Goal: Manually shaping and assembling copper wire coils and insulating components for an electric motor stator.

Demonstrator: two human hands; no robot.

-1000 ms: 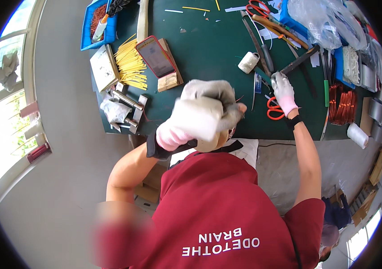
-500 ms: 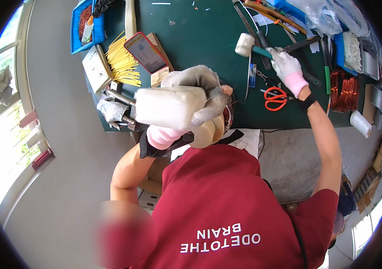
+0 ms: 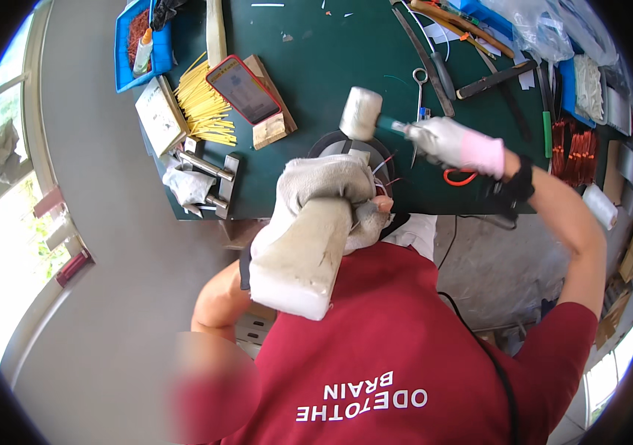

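My left hand [image 3: 324, 178], in a whitish knit glove, is closed round a thick off-white block [image 3: 298, 259], whose broad end points toward my body. Just beyond that hand shows part of a dark round ring [image 3: 382, 163] with thin red wires at its side; the hand hides most of it. A mallet [image 3: 362, 113] with a white cylindrical head and a green handle is in my right hand [image 3: 443, 141], gloved in white with a pink cuff. Its head hangs over the ring's far side. Red-handled scissors [image 3: 459, 178] lie partly hidden below my right wrist.
On the green table [image 3: 316, 67], a phone [image 3: 244, 90] leans on wood beside yellow strips [image 3: 204, 104]. Metal fittings [image 3: 209, 174] lie near the left edge. Files and handled tools [image 3: 494, 80] spread across the right, with copper coils [image 3: 575, 152] beyond. A blue bin [image 3: 125, 52] stands far left.
My right hand has brought the mallet leftward, away from the tools and close to my left hand. The block has swung round, its broad end now toward my body.
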